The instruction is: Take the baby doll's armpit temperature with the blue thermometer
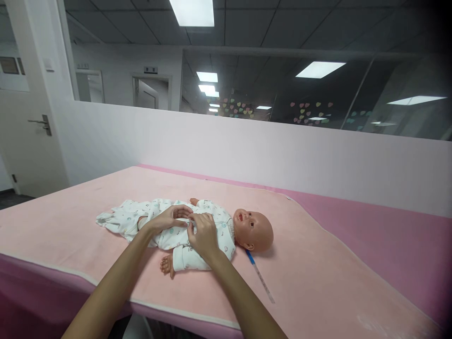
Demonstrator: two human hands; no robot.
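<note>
A baby doll (253,230) lies on its back on a pink padded mat (318,282), its head to the right. It wears a white patterned outfit (222,226). Over the doll's belly, my left hand (173,217) is curved, with its fingers and thumb apart and nothing visible between them. Beside it, my right hand (204,231) rests on the doll's chest, its fingers bent close together near the front of the outfit. Whatever is under the right fingertips is too small to make out.
A thin stick with a blue end (260,277) lies on the mat below the doll's head. Behind the table runs a white half wall (247,150) with glass above. A door (31,117) stands at the far left.
</note>
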